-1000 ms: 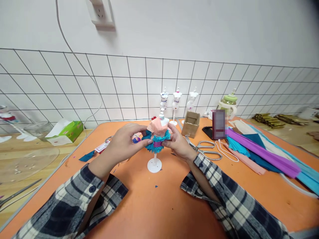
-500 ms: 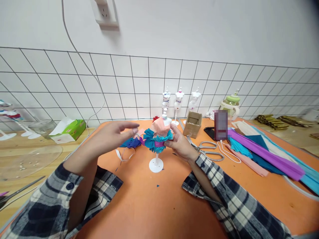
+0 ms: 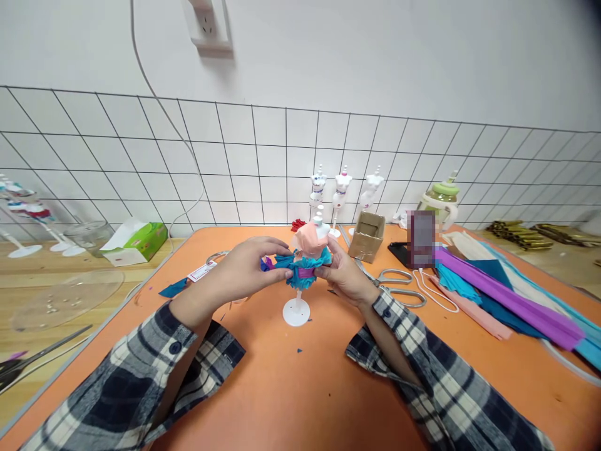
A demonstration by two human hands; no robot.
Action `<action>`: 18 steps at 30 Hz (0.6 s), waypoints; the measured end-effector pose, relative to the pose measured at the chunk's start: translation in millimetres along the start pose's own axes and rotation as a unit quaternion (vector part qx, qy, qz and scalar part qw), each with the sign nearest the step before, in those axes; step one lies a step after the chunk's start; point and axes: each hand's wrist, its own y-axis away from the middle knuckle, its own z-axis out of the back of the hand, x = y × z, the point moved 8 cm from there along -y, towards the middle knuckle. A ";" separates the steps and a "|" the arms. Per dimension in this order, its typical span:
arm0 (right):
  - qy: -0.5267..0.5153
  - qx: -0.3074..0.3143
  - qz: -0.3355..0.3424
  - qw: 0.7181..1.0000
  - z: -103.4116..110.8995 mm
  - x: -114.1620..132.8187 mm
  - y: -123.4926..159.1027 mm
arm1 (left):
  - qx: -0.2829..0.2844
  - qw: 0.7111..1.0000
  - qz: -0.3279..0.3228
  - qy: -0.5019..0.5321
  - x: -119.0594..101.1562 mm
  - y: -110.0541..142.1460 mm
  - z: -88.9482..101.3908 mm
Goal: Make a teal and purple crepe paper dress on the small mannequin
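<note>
A small white mannequin (image 3: pixel 297 310) on a round base stands mid-table on the orange mat (image 3: pixel 305 401). It wears a pink paper top (image 3: pixel 307 238) and a blue ruffled crepe skirt (image 3: pixel 300 264) with a purple waistband. My left hand (image 3: pixel 244 270) is closed on the skirt's left side, where a purple and blue strip trails out. My right hand (image 3: pixel 345 275) pinches the skirt's right side at the waist. Both arms are in plaid sleeves.
Scissors (image 3: pixel 397 285) lie right of my right hand, beside a cardboard box (image 3: pixel 367 235), a phone on a stand (image 3: pixel 421 233) and long crepe paper rolls (image 3: pixel 507 297). Three white mannequins (image 3: pixel 345 188) stand by the wire grid. A green tissue box (image 3: pixel 136 241) sits left.
My left hand, lifted away and open half a second ago, has come back and closed on the skirt's left side. The right hand has kept its hold.
</note>
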 end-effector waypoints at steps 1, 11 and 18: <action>-0.001 0.000 0.000 1.000 0.1 0.0 0.0 | 0.004 1.000 0.002 0.001 1.6 -0.4 -1.2; 0.002 -0.015 0.008 1.000 4.1 -1.0 -0.1 | 0.074 0.996 -0.058 -0.009 -17.6 1.2 -24.8; -0.009 -0.026 0.023 0.999 9.1 -0.3 -2.1 | 0.081 0.996 -0.010 0.035 -10.5 8.6 -42.4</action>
